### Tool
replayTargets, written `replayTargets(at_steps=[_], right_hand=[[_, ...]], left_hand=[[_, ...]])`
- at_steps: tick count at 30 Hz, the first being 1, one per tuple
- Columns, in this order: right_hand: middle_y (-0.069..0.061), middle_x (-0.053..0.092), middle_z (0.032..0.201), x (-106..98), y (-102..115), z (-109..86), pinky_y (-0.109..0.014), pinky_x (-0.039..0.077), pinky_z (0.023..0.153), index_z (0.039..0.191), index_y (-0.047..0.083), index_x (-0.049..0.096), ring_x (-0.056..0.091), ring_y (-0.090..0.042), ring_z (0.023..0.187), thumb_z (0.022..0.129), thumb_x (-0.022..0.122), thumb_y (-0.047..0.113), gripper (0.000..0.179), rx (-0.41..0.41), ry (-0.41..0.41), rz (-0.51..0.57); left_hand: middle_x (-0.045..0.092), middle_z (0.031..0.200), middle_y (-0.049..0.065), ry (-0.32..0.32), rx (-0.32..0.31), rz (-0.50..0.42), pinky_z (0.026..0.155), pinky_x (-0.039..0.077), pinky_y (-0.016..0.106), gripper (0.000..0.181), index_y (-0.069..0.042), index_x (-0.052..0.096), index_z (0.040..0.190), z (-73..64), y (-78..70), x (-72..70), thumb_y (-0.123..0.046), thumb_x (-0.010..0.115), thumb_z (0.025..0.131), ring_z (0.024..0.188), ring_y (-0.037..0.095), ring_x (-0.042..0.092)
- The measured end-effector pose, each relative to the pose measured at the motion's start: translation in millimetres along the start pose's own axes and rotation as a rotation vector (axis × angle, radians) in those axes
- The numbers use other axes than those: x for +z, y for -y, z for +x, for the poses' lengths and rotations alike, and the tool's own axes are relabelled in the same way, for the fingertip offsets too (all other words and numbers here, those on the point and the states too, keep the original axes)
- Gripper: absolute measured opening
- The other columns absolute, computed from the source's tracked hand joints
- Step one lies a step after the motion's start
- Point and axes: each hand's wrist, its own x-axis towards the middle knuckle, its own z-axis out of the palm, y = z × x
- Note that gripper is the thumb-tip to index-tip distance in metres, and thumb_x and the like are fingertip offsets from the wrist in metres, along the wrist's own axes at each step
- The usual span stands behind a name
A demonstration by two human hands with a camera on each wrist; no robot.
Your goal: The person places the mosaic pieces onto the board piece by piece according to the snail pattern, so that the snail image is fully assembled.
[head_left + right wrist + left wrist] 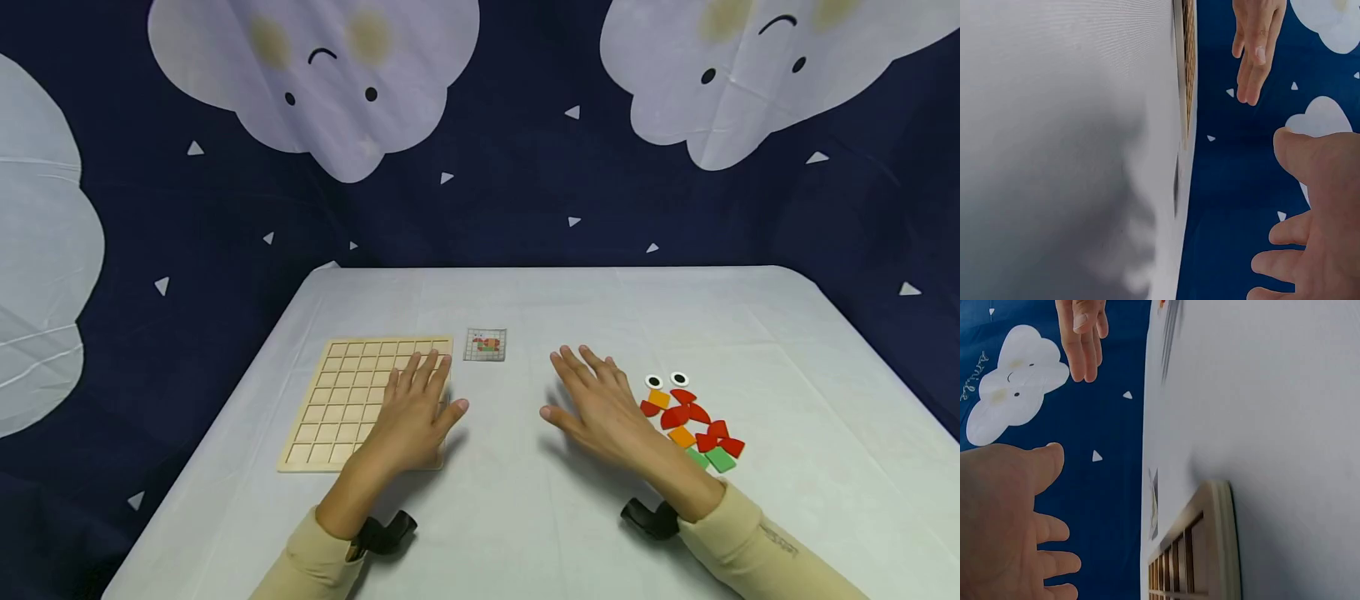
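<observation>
My left hand [414,417] hovers palm down over the right side of a wooden grid board [337,408], fingers spread and straight, holding nothing. To the right, my right hand [600,408] is held above the white table with its fingers extended. Right beside it lies a loose group of flat pieces: red quarter-round pieces [675,417], orange squares [682,437], green pieces [721,459] and two round eye pieces [679,379]. In the left wrist view, the board's corner [1213,531] sits below the left hand [1004,519]. The right wrist view shows the right hand [1329,206] raised off the tabletop.
A small picture card [485,344] with a gridded colour drawing lies just right of the board's far corner. The white-covered table [525,517] ends at a dark blue cloth [510,225] with clouds behind it. Black wrist cameras [386,533] hang under both wrists.
</observation>
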Motion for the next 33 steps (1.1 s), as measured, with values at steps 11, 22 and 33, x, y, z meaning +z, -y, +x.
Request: replayTargets(at_steps=[11,22,33], right_hand=[[-0.012,0.039,0.150,10,9,17.4,-0.056,0.017,0.112,0.144,0.008,0.039,0.029,-0.035,0.141,0.087,0.064,0.040,0.070,-0.056,-0.068,0.065],[-0.012,0.049,0.143,15,13,40.6,-0.053,0.021,0.111,0.140,0.008,0.045,0.037,-0.033,0.136,0.089,0.062,0.037,0.061,-0.087,-0.093,0.125],[-0.013,0.055,0.136,24,11,60.1,-0.052,0.031,0.103,0.136,0.006,0.050,0.045,-0.033,0.127,0.089,0.063,0.035,0.057,-0.122,-0.113,0.155]], left_hand=[[0.017,0.158,0.016,-0.028,0.001,-0.079,0.112,0.005,0.062,0.068,-0.008,0.024,0.150,-4.7,17.8,-4.6,-0.046,0.044,0.097,0.146,0.038,0.006],[0.021,0.156,0.018,-0.074,-0.048,-0.148,0.111,0.003,0.062,0.066,-0.008,0.027,0.149,-14.2,49.8,-13.1,-0.041,0.048,0.096,0.146,0.039,0.006],[0.025,0.155,0.017,-0.125,-0.073,-0.230,0.108,0.004,0.064,0.061,-0.008,0.033,0.147,-23.5,79.6,-27.0,-0.036,0.052,0.096,0.144,0.041,0.008]])
